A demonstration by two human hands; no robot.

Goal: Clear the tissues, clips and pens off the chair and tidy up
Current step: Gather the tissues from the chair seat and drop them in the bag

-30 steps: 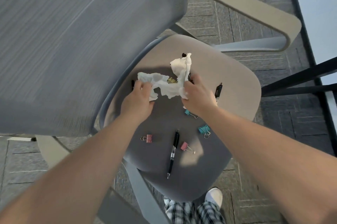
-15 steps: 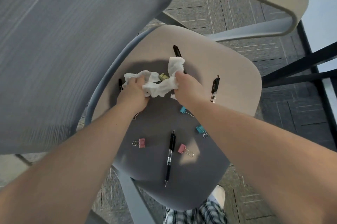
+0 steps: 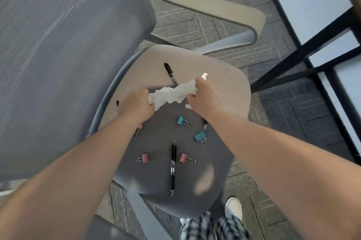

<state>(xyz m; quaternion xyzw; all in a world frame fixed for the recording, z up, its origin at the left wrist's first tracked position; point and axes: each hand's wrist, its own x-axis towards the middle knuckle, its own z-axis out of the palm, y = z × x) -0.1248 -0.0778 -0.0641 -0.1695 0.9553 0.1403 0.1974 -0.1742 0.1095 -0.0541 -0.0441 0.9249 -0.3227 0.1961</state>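
Note:
A crumpled white tissue is stretched between my left hand and my right hand, both closed on it, just above the beige chair seat. On the seat lie a black pen near the front, another black pen beyond the tissue, two blue binder clips, and two pink clips. A third pen's tip shows under my right wrist. Another clip is partly hidden under my left wrist.
The grey chair backrest fills the left. A beige armrest curves at the upper right, with black table legs beyond it. Grey carpet tiles surround the chair. My plaid trousers and white shoe show below the seat.
The tissue has been gathered and pulled into a tighter twisted strip, and my right hand has shifted right. The pen behind the tissue is now uncovered.

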